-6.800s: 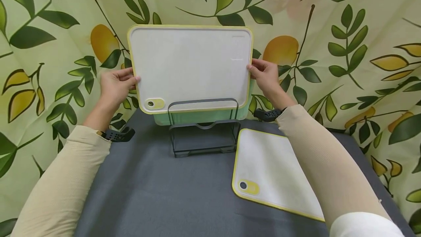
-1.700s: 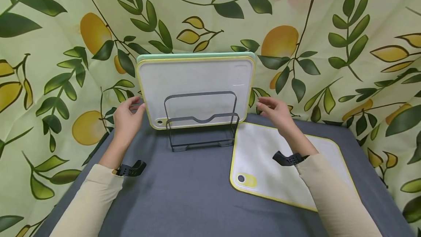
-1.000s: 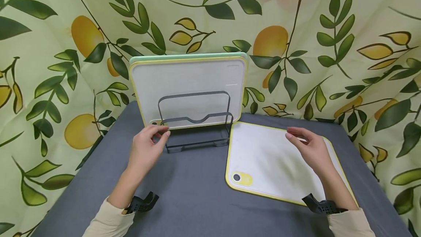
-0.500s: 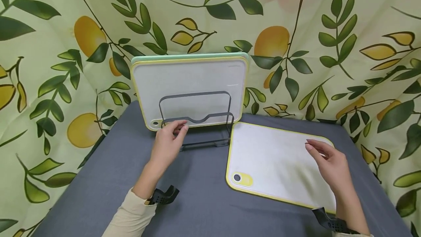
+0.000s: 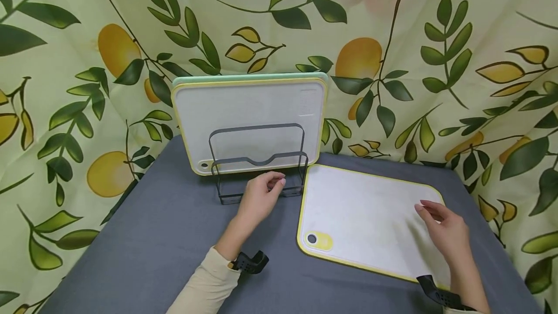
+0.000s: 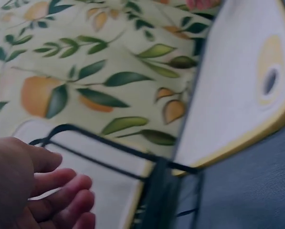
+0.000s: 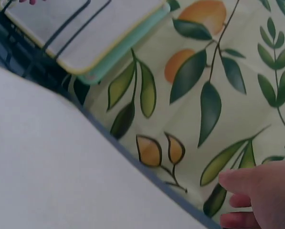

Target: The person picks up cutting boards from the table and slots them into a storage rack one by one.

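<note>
A white cutting board with a yellow rim stands upright in a dark wire rack, a mint-green board showing behind its top edge. My left hand hovers in front of the rack with nothing in it, fingers loosely bent. On the table to the right lies a second white cutting board, yellow-edged, with a yellow patch round its hole at the near left corner. My right hand is over that board's right edge, holding nothing, thumb and fingers apart. Both hands show relaxed fingers in the wrist views.
A grey cloth covers the table. Behind it hangs a curtain printed with leaves and orange fruit. Black straps circle both wrists.
Earlier, both hands held the white board above the rack; it now stands in the rack, released. The left hand has since moved right across the rack's front, the right hand right and nearer.
</note>
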`<control>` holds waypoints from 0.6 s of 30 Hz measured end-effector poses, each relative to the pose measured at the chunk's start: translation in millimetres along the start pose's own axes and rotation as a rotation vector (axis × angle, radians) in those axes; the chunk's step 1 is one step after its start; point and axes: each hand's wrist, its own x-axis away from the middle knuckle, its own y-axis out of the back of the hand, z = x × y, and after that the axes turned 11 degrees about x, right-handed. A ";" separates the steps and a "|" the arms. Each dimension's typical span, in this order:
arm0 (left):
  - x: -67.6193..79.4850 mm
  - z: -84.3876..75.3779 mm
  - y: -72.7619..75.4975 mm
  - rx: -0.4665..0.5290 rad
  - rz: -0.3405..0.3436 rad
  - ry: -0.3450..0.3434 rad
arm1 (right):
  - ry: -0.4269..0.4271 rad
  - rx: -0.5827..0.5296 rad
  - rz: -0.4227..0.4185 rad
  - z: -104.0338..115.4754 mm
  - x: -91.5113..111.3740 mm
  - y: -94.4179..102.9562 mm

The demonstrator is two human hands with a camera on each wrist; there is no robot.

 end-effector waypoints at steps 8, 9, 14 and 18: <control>1.8 12.2 -36.3 -0.156 0.066 -0.010 | -0.048 0.074 -0.025 -24.2 1.0 -5.2; 2.1 14.3 -39.3 -0.150 0.070 -0.002 | -0.055 0.079 -0.026 -26.1 1.3 -5.1; 2.6 24.2 -50.7 -0.120 0.074 0.035 | -0.087 0.084 -0.033 -31.7 1.3 -4.5; 1.9 30.5 -57.0 -0.102 0.084 0.045 | -0.108 0.056 -0.082 -34.4 -1.1 -4.1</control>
